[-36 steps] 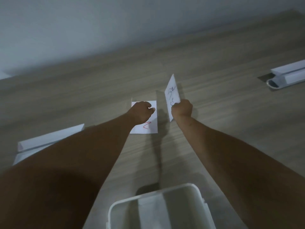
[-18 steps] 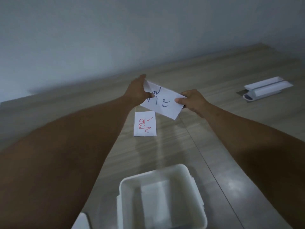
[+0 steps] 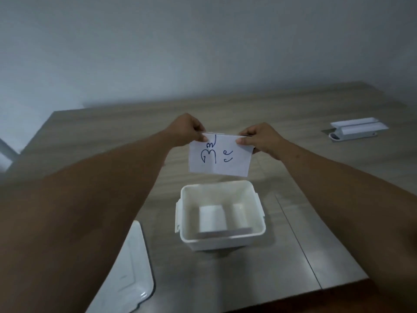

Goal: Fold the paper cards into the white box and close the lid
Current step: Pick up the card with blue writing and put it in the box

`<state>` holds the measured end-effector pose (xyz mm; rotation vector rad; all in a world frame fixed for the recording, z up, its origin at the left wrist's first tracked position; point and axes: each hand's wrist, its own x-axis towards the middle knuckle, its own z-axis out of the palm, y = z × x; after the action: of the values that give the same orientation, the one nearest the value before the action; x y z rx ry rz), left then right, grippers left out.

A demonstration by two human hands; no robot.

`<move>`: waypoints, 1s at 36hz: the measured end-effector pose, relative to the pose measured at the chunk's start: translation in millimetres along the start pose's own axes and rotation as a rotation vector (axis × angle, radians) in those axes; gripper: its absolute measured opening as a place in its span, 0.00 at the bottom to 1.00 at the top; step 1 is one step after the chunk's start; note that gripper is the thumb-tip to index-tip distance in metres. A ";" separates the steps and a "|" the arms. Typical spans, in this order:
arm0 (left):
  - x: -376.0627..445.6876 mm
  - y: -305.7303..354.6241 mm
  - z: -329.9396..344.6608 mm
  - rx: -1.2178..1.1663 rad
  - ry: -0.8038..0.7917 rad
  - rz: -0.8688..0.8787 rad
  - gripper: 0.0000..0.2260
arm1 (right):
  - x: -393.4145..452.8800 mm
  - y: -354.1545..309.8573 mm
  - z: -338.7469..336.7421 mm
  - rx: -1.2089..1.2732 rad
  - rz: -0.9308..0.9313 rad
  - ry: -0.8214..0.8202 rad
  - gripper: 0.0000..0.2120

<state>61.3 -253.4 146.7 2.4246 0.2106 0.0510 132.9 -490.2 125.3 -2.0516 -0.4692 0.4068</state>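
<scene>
White paper is what I am pinching: a card (image 3: 220, 158) with blue handwriting, which I am holding up in the air by its top edge, my left hand (image 3: 188, 131) nipping the upper left corner between thumb and fingertips and my right hand (image 3: 257, 137) nipping the upper right corner the same way. Both grips are narrow and closed on the card alone. I am keeping the card hanging flat and facing me, which I judge is so that I can line up the edges squarely before making a fold; the top edge between my thumbs is looking doubled over, as if a crease is starting there, though I cannot tell that for sure. Directly below my grip, and a little nearer to me, the white box (image 3: 220, 239) is sitting open on the wooden table (image 3: 316, 256), placed so the card can drop straight down into it once folded. Inside it I am seeing two pale folded pieces lying on the bottom, one larger toward my left hand's side and one narrower toward my right, so some of the work appears done. Below and well to the left of my grip, near my left forearm, the lid (image 3: 133, 279) is lying flat on the table, waiting. Far off beyond my right hand, a white tray-like thing (image 3: 357, 132) is resting on the table, well apart from everything else.
</scene>
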 end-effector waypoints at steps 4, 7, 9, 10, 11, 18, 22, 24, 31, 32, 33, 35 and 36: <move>-49.0 -11.8 20.2 0.005 -0.029 -0.065 0.14 | -32.8 10.3 16.3 -0.029 0.015 -0.082 0.13; -84.5 -15.5 44.9 0.048 -0.085 -0.107 0.14 | -61.3 27.8 25.5 -0.067 0.026 -0.135 0.14; -104.8 -18.2 64.0 0.081 -0.141 -0.126 0.13 | -79.0 43.6 33.2 -0.115 0.042 -0.156 0.13; -113.5 -20.1 73.6 0.092 -0.167 -0.135 0.13 | -87.6 51.1 37.6 -0.151 0.047 -0.162 0.14; -121.5 -21.5 82.6 0.105 -0.184 -0.143 0.12 | -95.4 58.5 42.3 -0.196 0.046 -0.163 0.14; -166.8 -31.7 137.1 0.272 -0.202 -0.149 0.08 | -140.5 104.8 75.5 -0.396 0.001 -0.136 0.08; -182.7 -33.8 156.3 0.277 -0.267 -0.188 0.11 | -154.2 118.9 84.3 -0.470 -0.009 -0.181 0.10; -184.9 -34.8 159.3 0.251 -0.305 -0.208 0.13 | -154.7 121.9 84.7 -0.501 -0.004 -0.238 0.11; -155.7 -39.8 134.5 0.078 -0.268 -0.261 0.15 | -123.9 105.7 72.8 -0.447 -0.001 -0.118 0.15; -149.1 -39.7 128.6 0.047 -0.236 -0.259 0.14 | -117.5 102.9 69.8 -0.417 0.003 -0.082 0.14; -136.9 -39.4 120.8 0.025 -0.197 -0.257 0.14 | -106.2 99.7 65.2 -0.386 0.016 -0.044 0.14; -121.1 -39.1 107.8 0.008 -0.117 -0.259 0.13 | -92.1 94.2 58.2 -0.346 0.031 0.015 0.13; -110.8 -39.5 101.9 0.016 -0.084 -0.261 0.13 | -83.2 91.5 54.7 -0.340 0.029 0.039 0.13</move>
<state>-43.9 -307.8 45.7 2.3894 0.4877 -0.1702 50.0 -532.7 27.2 -2.3924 -0.5122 0.3198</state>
